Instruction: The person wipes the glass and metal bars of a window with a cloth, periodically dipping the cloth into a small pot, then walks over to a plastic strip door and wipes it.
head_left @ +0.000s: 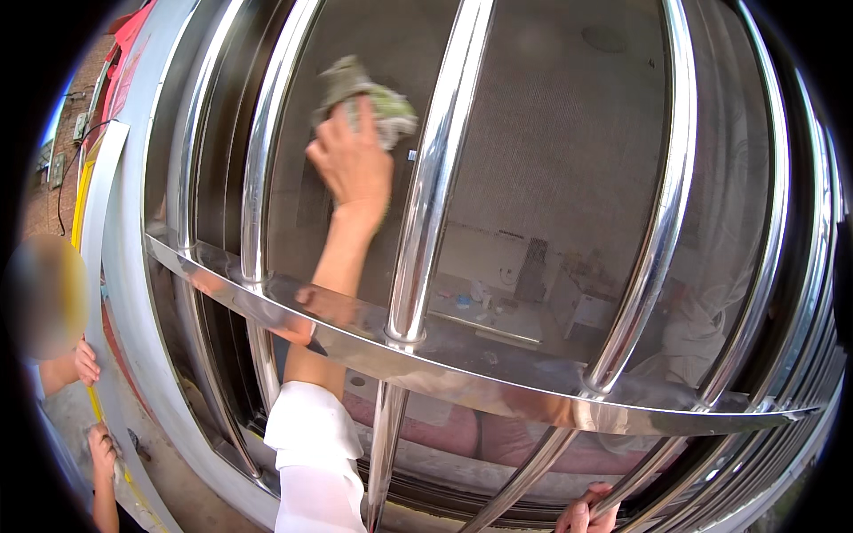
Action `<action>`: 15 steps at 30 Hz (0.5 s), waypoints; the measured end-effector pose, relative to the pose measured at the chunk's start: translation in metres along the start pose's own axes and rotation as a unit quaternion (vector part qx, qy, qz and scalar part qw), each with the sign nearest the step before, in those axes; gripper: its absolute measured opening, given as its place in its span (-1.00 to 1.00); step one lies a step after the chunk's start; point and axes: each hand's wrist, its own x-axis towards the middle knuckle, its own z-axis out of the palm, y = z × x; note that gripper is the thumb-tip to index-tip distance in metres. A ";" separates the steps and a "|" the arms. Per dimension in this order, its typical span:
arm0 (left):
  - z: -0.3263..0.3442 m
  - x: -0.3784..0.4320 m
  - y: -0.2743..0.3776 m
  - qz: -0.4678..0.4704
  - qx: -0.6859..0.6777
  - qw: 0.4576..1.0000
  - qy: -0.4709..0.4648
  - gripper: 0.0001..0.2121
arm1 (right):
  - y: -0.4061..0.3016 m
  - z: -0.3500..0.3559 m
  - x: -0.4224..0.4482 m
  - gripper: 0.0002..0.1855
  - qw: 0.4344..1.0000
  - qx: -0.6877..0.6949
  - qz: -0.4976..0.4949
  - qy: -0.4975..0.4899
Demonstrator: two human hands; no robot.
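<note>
My left hand (353, 156) presses a crumpled green-and-white cloth (390, 113) against the dark window pane (553, 120). Its arm, in a white sleeve (316, 460), reaches up behind the polished metal crossbar (466, 373) and between two upright bars. A thick shiny upright bar (436, 173) stands just right of the cloth. Low at the right, my right hand (586, 510) is wrapped around a slanting lower bar (640, 476); part of it is cut off by the frame's bottom edge.
More metal bars (676, 200) curve across the window to the right. Through the pane show a white box (593, 313) and small items on a surface. At the left, beyond the grey frame (123, 220), another person's hands (100, 446) are at a long yellow-edged piece (86, 180).
</note>
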 end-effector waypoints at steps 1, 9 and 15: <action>-0.003 0.004 -0.021 -0.087 0.034 0.995 -0.028 -0.51 | -0.002 0.000 0.000 -0.69 1.000 -0.005 0.001 0.000; 0.014 0.036 0.022 -0.088 -0.231 0.968 -0.027 -0.54 | 0.005 0.000 -0.003 -0.69 0.999 0.018 0.024 -0.019; -0.042 0.008 0.184 0.415 -0.456 0.785 -0.066 -0.59 | -0.007 -0.004 -0.008 -0.71 0.999 -0.007 0.042 -0.009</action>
